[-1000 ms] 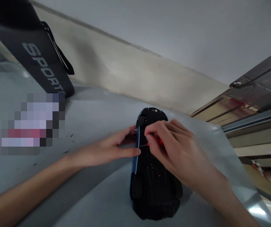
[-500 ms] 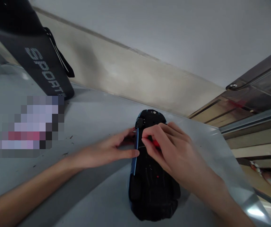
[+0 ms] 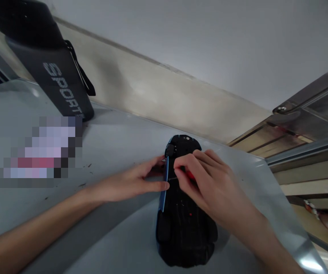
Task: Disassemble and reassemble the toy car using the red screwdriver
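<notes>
A toy car (image 3: 185, 232) lies upside down on the grey tabletop, its black underside facing up and blue body edges showing along the left. My left hand (image 3: 136, 180) steadies its left side, the thumb on the edge and the fingertips partly hidden behind the body. Over the middle of the underside, my right hand (image 3: 213, 182) is closed in a pinch. Between its fingers a bit of a small red object (image 3: 191, 174) shows; the rest is covered, so its kind is unclear. A thin light line crosses the underside beside the right fingertips.
A dark bottle (image 3: 58, 76) marked SPORT stands at the back left, with a pixelated flat item (image 3: 44, 152) in front of it. Behind the car runs a pale wall (image 3: 164, 91). A metal-framed shelf (image 3: 309, 121) rises on the right. Small dark specks dot the table.
The view has shifted slightly, so the bottle and pixelated item appear further right. Both hands keep nearly the same places on the car; the right pinch has changed only slightly.
</notes>
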Motion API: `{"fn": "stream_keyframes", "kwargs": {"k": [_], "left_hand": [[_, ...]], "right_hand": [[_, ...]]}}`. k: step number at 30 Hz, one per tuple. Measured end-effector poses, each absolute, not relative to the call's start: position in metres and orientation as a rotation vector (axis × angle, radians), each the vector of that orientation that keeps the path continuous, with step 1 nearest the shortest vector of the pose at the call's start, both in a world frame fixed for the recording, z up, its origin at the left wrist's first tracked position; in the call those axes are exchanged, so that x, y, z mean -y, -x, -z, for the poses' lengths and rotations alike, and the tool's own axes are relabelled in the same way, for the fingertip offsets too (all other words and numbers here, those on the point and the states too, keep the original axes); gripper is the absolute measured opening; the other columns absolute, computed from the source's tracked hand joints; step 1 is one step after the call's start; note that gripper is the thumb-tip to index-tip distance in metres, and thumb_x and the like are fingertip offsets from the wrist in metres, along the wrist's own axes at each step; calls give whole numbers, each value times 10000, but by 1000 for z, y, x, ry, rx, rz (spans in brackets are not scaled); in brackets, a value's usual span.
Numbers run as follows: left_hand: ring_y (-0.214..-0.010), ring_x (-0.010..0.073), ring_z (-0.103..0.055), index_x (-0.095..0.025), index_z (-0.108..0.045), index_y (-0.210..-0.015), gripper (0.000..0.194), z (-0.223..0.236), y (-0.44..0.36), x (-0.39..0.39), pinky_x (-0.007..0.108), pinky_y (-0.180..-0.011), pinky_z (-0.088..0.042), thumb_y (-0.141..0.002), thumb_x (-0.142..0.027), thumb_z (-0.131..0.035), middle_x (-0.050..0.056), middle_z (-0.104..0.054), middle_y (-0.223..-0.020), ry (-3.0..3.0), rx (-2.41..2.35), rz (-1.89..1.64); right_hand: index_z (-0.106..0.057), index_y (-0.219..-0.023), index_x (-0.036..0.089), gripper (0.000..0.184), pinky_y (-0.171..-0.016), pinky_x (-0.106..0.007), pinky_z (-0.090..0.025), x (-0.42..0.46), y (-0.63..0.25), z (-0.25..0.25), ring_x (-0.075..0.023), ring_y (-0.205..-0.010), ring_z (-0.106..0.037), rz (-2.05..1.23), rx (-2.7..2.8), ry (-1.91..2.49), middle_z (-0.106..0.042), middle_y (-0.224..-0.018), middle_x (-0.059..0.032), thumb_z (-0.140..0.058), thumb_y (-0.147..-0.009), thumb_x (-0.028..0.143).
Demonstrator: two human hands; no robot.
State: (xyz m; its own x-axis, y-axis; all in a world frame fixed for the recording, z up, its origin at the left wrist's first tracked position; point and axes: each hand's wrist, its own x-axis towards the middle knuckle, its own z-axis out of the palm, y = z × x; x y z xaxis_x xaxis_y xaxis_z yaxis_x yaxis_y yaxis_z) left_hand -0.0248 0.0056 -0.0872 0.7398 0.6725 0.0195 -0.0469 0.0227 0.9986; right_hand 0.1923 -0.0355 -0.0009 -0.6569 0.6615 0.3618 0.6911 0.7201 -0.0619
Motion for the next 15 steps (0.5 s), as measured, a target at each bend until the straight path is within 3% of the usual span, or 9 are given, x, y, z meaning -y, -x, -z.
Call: {"fn": "stream_keyframes", "kwargs": {"k": [4,9,15], "left_hand": [[-1424,310,-565,-224,-626,-1389,410,88,25,-6,496,-1203,-454,-999,-315,-715,103,-661,-1451,-1438,-509,-603],[-1474,310,-529,-256,-563,-1490,519,87,25,-6,513,-1233,-426,-1001,-321,-723,97,-595,-1566,-1419,-529,-596],[-1471,331,-539,-267,-535,-1533,575,88,25,-5,508,-1223,-427,-997,-350,-728,81,-613,-1559,-1433,-529,-607]], "right_hand": [[-542,-1101,197,114,-874,-363,-455,36,-193,3,-207,-906,-624,58,2582,972,-721,-967,-29,-513,-1040,105],[-544,-1049,200,79,-862,-351,-462,36,-192,2,-199,-869,-634,29,2539,1038,-693,-894,-24,-487,-1077,153],[-549,-1066,189,118,-829,-355,-471,37,-194,1,-213,-892,-611,18,2532,1084,-668,-893,-29,-498,-1009,99]]}}
